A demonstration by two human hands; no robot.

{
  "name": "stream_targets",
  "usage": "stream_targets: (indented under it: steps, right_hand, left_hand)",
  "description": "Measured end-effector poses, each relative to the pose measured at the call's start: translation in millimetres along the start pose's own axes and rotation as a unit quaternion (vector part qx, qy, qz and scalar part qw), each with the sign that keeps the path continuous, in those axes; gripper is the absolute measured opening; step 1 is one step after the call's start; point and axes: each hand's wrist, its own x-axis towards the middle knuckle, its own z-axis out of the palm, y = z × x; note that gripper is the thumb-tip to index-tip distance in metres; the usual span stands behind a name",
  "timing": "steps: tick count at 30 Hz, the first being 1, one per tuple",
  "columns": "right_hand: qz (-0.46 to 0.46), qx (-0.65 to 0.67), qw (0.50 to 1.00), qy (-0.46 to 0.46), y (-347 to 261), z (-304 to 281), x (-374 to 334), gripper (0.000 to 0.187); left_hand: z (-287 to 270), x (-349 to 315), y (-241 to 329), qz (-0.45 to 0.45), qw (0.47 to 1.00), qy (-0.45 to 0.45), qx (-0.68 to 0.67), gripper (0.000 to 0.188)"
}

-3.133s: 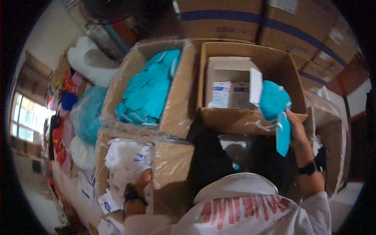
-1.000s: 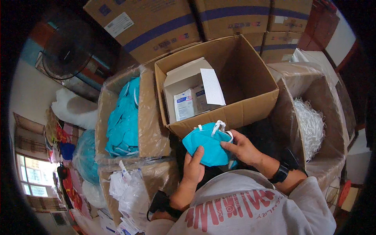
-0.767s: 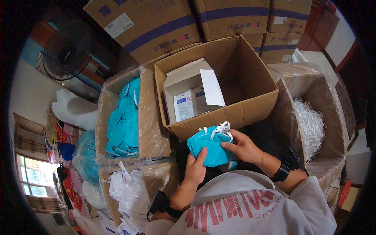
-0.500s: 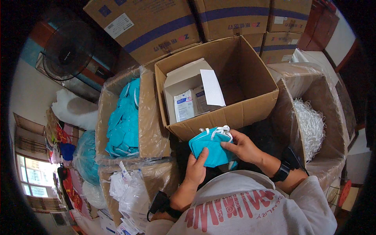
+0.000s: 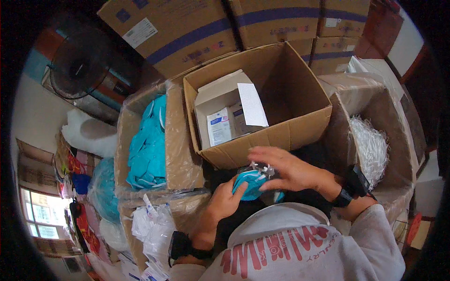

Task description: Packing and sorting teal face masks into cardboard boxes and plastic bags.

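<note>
My left hand [image 5: 222, 199] is closed on a teal face mask [image 5: 249, 184], thumb pressed across its near side. White strap ends stick up at the top of the mask, and its surface is partly hidden by my fingers. Over the right side of it hovers my right hand [image 5: 293, 169], fingers stretched out and thumb apart, close to the straps. I cannot tell whether its fingertips touch them. Just beyond both hands stands an open brown carton [image 5: 267, 143]. Inside it are a smaller open white box [image 5: 218, 96] and white printed packets [image 5: 219, 126].
On the left, a lined carton holds many teal masks [image 5: 149, 147]. Nearer, another carton holds white packets and clear bags [image 5: 152, 229]. A plastic-lined carton on the right holds white straps [image 5: 369, 147]. Stacked sealed cartons [image 5: 276, 21] rise behind; a black fan [image 5: 77, 70] stands far left.
My right hand has let go of the mask's right side and opened over its top. The mask has tilted and now shows a smaller face, still in my left hand.
</note>
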Motion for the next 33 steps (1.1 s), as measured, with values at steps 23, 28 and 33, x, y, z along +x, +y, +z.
stream_targets:
  steps: [23,28,33]
  right_hand:
    - [0.185,-0.055,0.980,-0.041,-2,77,-5,0.019]
    - [0.196,-0.003,0.979,-0.056,-5,75,-7,0.024]
    - [0.191,0.214,0.952,-0.108,13,55,-15,0.026]
  left_hand:
    - [7,36,3,0.042,0.977,0.207,0.007,0.032]
    - [6,37,-7,-0.016,0.990,0.141,-0.028,0.036]
    - [-10,42,-6,-0.013,0.970,0.243,0.017,0.038]
